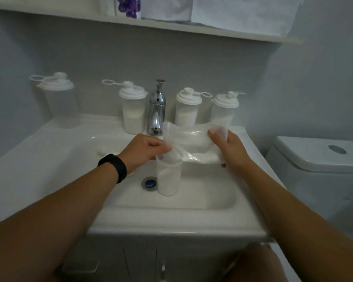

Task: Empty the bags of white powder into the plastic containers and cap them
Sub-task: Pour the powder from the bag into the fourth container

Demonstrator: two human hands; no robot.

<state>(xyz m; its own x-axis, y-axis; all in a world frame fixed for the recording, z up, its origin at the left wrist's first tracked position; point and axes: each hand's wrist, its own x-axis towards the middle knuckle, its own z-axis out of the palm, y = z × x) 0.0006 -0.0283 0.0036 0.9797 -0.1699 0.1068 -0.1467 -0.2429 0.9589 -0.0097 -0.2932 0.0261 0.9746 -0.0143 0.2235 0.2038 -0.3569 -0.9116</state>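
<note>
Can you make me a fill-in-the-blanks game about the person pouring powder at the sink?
1. Both hands, the left hand and the right hand, hold a clear plastic ____ of white powder.
2. The open container being filled stands inside the ____.
3. Counting the lidded containers along the back of the sink, there are ____.
4. The shiny tap stands between two containers that have ____ powder in them.

Missing words: bag; sink; four; white
</note>
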